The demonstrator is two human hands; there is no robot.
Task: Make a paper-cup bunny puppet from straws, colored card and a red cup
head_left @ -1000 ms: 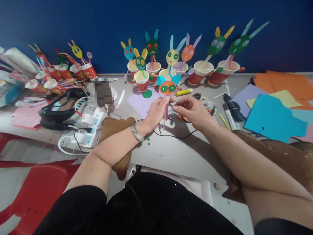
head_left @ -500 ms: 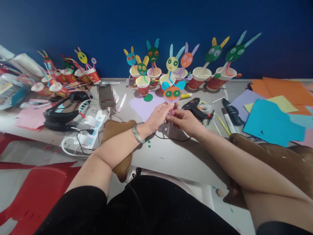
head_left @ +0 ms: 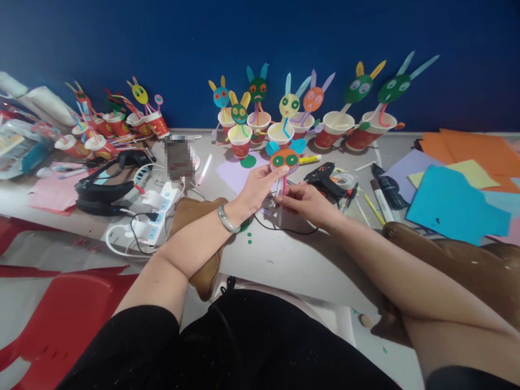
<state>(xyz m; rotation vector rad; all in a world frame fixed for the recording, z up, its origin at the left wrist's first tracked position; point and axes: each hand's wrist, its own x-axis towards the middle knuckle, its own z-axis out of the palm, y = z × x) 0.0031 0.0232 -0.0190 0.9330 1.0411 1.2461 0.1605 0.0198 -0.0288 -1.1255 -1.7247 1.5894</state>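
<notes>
A paper animal puppet (head_left: 280, 153) with an orange face, green eyes and blue ears is held upright over the middle of the table. My left hand (head_left: 257, 190) is closed on it, thumb across the lower edge of the face. Just below, my right hand (head_left: 311, 207) pinches at the pink and white strips (head_left: 284, 187) hanging under the head. What exactly lies between the right fingertips is hidden. A purple paper sheet (head_left: 231, 176) lies behind my left hand, with a green paper circle (head_left: 247, 161) on it.
Red paper cups (head_left: 239, 147) with similar puppets line the blue wall. To the right are a black glue gun (head_left: 325, 179), a black marker (head_left: 388, 187) and coloured paper (head_left: 450, 206). A white power strip (head_left: 163, 211) with cables and a black headset (head_left: 108, 184) occupy the left.
The puppet's head has tilted and moved slightly left, with my left thumb now further over its lower edge. My right hand stays at the strips below. The view has shifted a little.
</notes>
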